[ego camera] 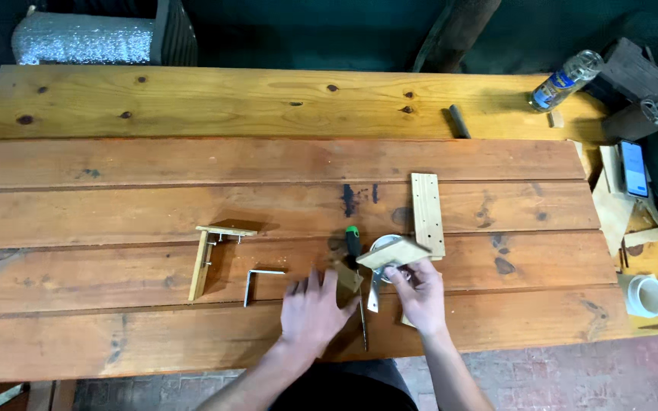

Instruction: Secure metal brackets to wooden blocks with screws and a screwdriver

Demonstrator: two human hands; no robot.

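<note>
While flat on the bench [116, 304], left hand [312, 308] fingers released; right hand [420, 293] fingers grasping a wood block [394, 253].

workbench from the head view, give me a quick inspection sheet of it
surface: wooden plank workbench, knots and dark stains.
job's things: small wood piece held up over a metal bracket; wood block; green-handled screwdriver; drilled wood strip.
clutter: finished wood corner with bracket, loose metal angle bracket, plastic bottle, white tape roll, phone.
hands: left hand on the wood block; right hand gripping the small wood piece.
cables: nothing seen.
surroundings: foil-covered duct, brick floor.
</note>
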